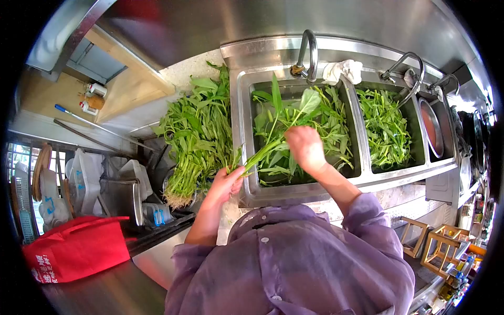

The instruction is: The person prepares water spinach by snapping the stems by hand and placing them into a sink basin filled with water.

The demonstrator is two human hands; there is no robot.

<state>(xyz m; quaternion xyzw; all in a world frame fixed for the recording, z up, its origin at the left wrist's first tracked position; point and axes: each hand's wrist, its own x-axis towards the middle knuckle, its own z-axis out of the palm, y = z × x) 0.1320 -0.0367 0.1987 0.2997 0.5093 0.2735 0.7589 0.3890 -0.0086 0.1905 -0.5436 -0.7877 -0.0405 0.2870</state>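
My left hand (226, 184) is closed around the lower ends of a few water spinach stalks (263, 152) at the near left corner of the left sink basin (248, 184). The stalks slant up and right over that basin. My right hand (306, 149), slightly blurred, is closed at their leafy upper part, its fingertips partly hidden. Beneath it, loose water spinach pieces (336, 136) lie in the basin's water. Left of the sink rests a big heap of whole water spinach (197, 123), roots toward me.
More cut greens (386, 123) fill the middle basin. A round metal bowl (431, 128) leans in the right basin. Curved faucets (311, 52) and a white cloth (342, 71) line the back ledge. A red bag (79, 249) and plastic baskets (86, 178) are at left, wooden stools (443, 247) at right.
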